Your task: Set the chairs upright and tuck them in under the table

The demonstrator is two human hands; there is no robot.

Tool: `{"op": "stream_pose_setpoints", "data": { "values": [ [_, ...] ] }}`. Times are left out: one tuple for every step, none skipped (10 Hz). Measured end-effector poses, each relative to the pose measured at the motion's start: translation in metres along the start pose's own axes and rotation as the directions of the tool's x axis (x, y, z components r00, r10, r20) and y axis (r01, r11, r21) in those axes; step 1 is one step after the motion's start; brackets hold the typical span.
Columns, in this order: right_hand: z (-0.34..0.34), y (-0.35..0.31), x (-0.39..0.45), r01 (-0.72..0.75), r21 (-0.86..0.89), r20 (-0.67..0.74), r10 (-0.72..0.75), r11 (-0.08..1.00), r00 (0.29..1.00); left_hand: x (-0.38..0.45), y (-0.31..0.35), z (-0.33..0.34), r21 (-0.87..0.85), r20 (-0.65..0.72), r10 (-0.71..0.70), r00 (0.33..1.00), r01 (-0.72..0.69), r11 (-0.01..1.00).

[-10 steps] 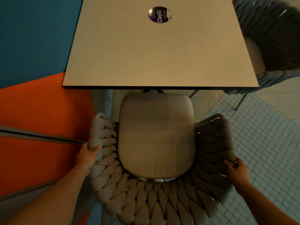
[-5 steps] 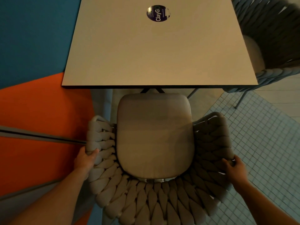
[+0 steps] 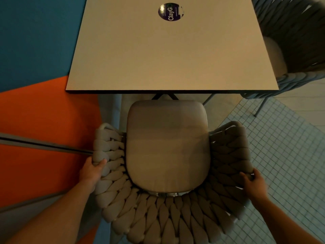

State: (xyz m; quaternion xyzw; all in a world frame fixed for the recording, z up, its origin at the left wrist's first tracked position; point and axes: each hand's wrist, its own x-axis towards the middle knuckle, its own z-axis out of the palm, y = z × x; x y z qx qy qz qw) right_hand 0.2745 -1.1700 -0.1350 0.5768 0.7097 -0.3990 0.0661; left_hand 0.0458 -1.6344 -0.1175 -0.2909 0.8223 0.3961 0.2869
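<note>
Gripping the woven armrests, the left hand and the right hand are each closed around one side of the grey woven armchair. It is already upright, its seat cushion just short of the table's near edge, so the tucking-in is judged unfinished. At the table's right edge, a second woven chair is seen upright and seemingly part-tucked.

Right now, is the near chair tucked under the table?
Not yet. The upright chair has its whole seat showing short of the table edge.
</note>
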Motion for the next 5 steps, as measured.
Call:
{"op": "stream_pose_setpoints", "data": {
  "values": [
    [0.001, 0.001, 0.0, -0.013, 0.015, 0.014, 0.013, 1.0, 1.0, 0.002, -0.003, 0.001, -0.001, -0.007, 0.009, 1.0, -0.009, 1.0],
    [0.0, 0.0, 0.0, -0.021, -0.001, 0.02, 0.021, 1.0, 1.0, 0.0, 0.0, 0.005, 0.027, -0.033, -0.004, 0.999, 0.005, 1.0],
    [-0.005, -0.013, -0.004, 0.021, -0.078, -0.009, -0.022, 0.997, 1.0, -0.01, 0.016, 0.017, 0.262, -0.146, 0.102, 0.984, -0.061, 0.963],
    [-0.01, -0.038, -0.015, 0.155, -0.144, -0.035, -0.162, 0.977, 0.986, -0.028, 0.04, 0.03, 0.48, -0.206, 0.364, 0.908, -0.23, 0.846],
    [-0.01, -0.091, -0.034, 0.369, -0.152, 0.027, -0.369, 0.917, 0.929, -0.055, 0.072, 0.051, 0.484, -0.084, 0.583, 0.808, -0.479, 0.733]
  ]
}}
